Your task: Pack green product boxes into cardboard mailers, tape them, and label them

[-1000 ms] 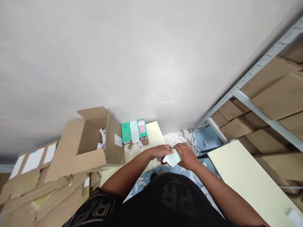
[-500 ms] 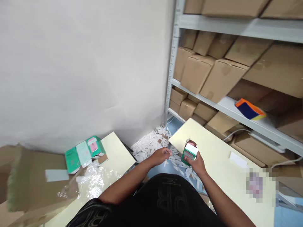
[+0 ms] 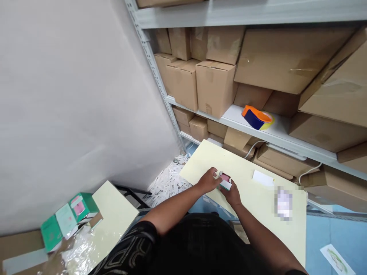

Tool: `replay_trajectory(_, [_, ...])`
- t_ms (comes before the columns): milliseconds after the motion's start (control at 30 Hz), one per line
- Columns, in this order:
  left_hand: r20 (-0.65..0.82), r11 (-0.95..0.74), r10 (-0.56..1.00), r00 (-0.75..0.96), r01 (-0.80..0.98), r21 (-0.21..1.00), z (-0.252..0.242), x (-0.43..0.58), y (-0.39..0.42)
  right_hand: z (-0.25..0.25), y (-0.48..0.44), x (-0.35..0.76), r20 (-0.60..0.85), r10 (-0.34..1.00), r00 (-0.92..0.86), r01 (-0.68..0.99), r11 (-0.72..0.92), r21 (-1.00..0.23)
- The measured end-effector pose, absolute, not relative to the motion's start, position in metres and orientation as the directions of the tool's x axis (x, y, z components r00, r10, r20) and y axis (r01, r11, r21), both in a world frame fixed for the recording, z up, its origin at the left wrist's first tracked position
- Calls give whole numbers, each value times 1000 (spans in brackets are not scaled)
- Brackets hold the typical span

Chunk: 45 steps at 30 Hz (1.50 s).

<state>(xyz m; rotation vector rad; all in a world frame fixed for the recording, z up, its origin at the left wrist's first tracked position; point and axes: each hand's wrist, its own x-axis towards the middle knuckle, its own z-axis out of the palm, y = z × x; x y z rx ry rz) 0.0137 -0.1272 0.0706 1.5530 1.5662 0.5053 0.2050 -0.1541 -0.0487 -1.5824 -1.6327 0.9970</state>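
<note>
A small green-and-white cardboard box [image 3: 226, 185] with pink inside stands open at the top, above the pale yellow table in front of me. My right hand [image 3: 231, 194] grips its near right side, the fingers partly hidden. My left hand [image 3: 208, 181] is at the box's left edge, its thumb against the box and its other fingers curled beside the upper flap. On the table to the right lie a white card [image 3: 263, 178] and a blurred-out item [image 3: 283, 203].
On the left table are several green boxes [image 3: 51, 233], clear plastic wrap [image 3: 78, 250] and a large carton [image 3: 20, 248]. Shelves [image 3: 226, 116] of brown cartons hold an orange-and-blue tape dispenser [image 3: 255, 117]. Paper shreds [image 3: 168, 181] cover the floor between the tables.
My view has turned right. The right hand has brought the box over the right-hand table, and my left hand, formerly apart from it, has come to the box.
</note>
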Motion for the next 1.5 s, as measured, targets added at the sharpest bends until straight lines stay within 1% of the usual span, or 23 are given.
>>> replay_trajectory(67, [-283, 125, 948, 146, 649, 751, 65, 26, -116, -50, -152, 204, -49, 997, -65, 490, -11, -872])
replay_trajectory(133, [-287, 115, 946, 148, 675, 729, 60, 34, -109, -50, -151, 204, -42, 997, -62, 509, -4, -861])
replay_trajectory(267, [-332, 136, 924, 187, 653, 745, 53, 38, -100, -44, -156, 213, -31, 999, -21, 601, -13, -799])
replay_trajectory(333, [-347, 125, 903, 252, 618, 776, 51, 35, -97, -39, -166, 218, -72, 997, 14, 544, -68, -836])
replay_trajectory(433, [-354, 107, 863, 361, 554, 826, 51, 24, -94, -27, -182, 217, -149, 986, 75, 367, -166, -915])
replay_trajectory(500, [-329, 71, 829, 452, 498, 864, 52, 14, -93, -18, -187, 207, -173, 970, 170, 332, -222, -917])
replay_trajectory(533, [-289, 18, 809, 512, 470, 883, 52, 9, -92, -13, -187, 201, -178, 959, 223, 339, -247, -908])
replay_trajectory(600, [-167, -163, 743, 648, 418, 894, 52, -2, -92, -5, -183, 186, -182, 930, 320, 360, -298, -884])
replay_trajectory(667, [-63, -361, 650, 757, 381, 851, 51, -11, -91, 1, -178, 175, -190, 903, 384, 375, -341, -862])
replay_trajectory(700, [-33, -435, 612, 790, 370, 821, 50, -14, -90, 3, -176, 172, -194, 892, 409, 382, -360, -851])
replay_trajectory(800, [2, -551, 561, 828, 372, 747, 46, -19, -86, 6, -172, 172, -203, 861, 466, 370, -398, -839])
replay_trajectory(900, [14, -615, 501, 865, 344, 709, 44, -17, -80, 5, -172, 178, -221, 843, 490, 275, -391, -878])
replay_trajectory(967, [15, -629, 466, 884, 319, 709, 43, -15, -77, 4, -170, 181, -244, 832, 498, 192, -380, -905])
replay_trajectory(1000, [12, -615, 476, 879, 324, 719, 42, -13, -76, 4, -169, 182, -260, 829, 495, 151, -376, -914])
replay_trajectory(1133, [7, -468, 634, 773, 377, 799, 40, -4, -81, 7, -163, 183, -363, 822, 438, -4, -402, -915])
replay_trajectory(1233, [-15, -339, 726, 687, 377, 862, 37, 5, -85, 8, -160, 189, -423, 813, 400, -53, -440, -896])
replay_trajectory(1300, [-72, -240, 769, 635, 391, 889, 35, 9, -87, 9, -159, 196, -420, 804, 422, -16, -456, -890])
replay_trajectory(1333, [-101, -197, 781, 616, 398, 896, 34, 12, -88, 9, -160, 199, -389, 806, 446, 42, -453, -891])
replay_trajectory(1367, [-124, -166, 787, 604, 401, 901, 34, 14, -89, 10, -160, 203, -327, 817, 476, 136, -435, -890])
replay_trajectory(1433, [-136, -148, 788, 601, 398, 905, 33, 17, -91, 15, -162, 209, -120, 876, 466, 412, -336, -847])
replay_trajectory(1500, [-126, -157, 791, 598, 399, 904, 34, 20, -94, 24, -162, 213, 83, 944, 318, 690, -170, -704])
